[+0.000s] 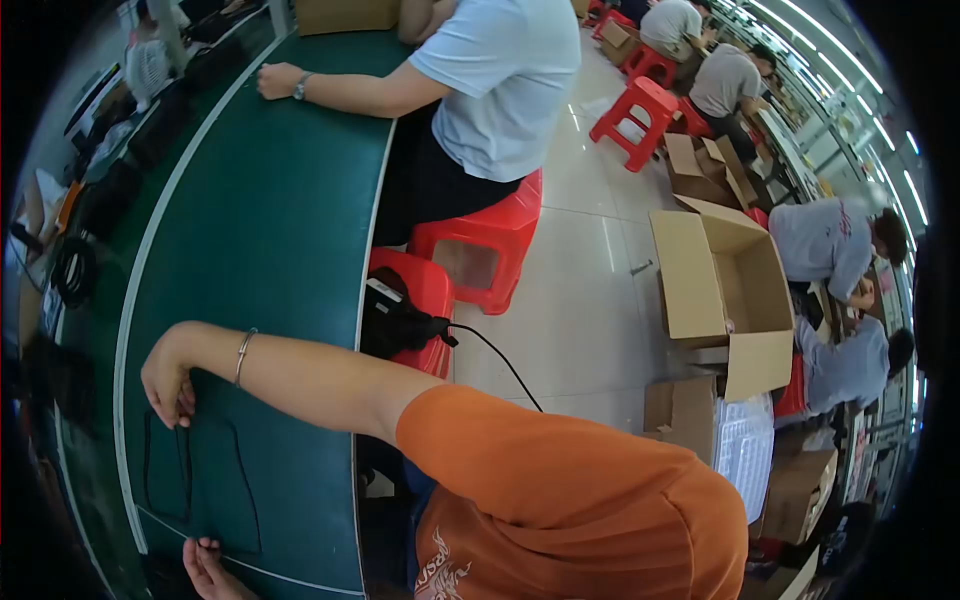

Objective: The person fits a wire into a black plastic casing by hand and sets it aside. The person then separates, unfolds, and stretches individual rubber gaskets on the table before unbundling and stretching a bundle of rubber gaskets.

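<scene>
Keeping the cord (pixel 187 470) untwisted seems wise: right hand (pixel 170 377) pinches it; opposite, left hand (pixel 208 572) brings fingertips together, hold unclear.

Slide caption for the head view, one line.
Right hand at a thin black cord on a green worktop, left hand close by.
</scene>
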`<action>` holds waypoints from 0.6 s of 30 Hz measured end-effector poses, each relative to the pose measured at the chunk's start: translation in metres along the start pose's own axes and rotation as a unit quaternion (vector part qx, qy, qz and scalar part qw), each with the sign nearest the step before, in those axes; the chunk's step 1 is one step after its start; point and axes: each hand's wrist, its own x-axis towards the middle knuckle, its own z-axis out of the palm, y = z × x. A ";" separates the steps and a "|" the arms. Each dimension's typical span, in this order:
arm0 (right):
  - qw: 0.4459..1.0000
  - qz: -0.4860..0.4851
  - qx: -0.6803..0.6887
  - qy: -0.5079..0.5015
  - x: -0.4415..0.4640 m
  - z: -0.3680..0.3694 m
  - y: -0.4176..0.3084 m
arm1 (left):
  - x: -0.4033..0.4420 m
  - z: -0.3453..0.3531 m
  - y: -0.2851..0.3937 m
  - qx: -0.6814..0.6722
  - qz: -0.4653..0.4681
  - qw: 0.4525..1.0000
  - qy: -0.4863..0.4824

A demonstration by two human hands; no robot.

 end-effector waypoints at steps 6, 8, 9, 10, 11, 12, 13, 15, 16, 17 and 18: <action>1.000 0.016 -0.010 0.007 -0.010 0.003 -0.014 | 0.024 0.029 0.013 0.016 0.006 0.998 -0.060; 1.000 0.017 -0.011 0.003 -0.008 0.003 -0.014 | 0.027 0.034 0.014 0.016 0.006 0.997 -0.069; 1.000 0.017 -0.011 -0.003 -0.008 0.003 -0.013 | 0.029 0.037 0.014 0.016 0.006 0.997 -0.074; 1.000 0.020 -0.011 0.001 -0.006 0.003 -0.011 | 0.031 0.040 0.015 0.016 0.007 0.997 -0.080; 1.000 0.014 -0.013 -0.005 -0.003 0.003 -0.010 | 0.033 0.044 0.015 0.016 0.007 0.996 -0.087; 1.000 0.009 -0.016 -0.011 -0.005 0.003 -0.010 | 0.035 0.048 0.015 0.015 0.008 0.995 -0.094; 1.000 0.013 -0.014 -0.004 -0.006 0.003 -0.010 | 0.037 0.052 0.015 0.015 0.008 0.995 -0.103; 1.000 0.018 -0.008 -0.004 -0.008 0.004 -0.012 | 0.040 0.058 0.016 0.018 0.007 0.993 -0.116; 1.000 0.018 -0.006 -0.001 -0.010 0.003 -0.012 | 0.040 0.058 0.017 0.020 0.007 0.993 -0.120; 1.000 0.021 -0.011 -0.003 -0.010 0.003 -0.013 | 0.040 0.058 0.018 0.023 0.006 0.992 -0.120; 1.000 0.023 -0.017 -0.007 -0.009 0.003 -0.015 | 0.040 0.056 0.019 0.026 0.005 0.993 -0.119</action>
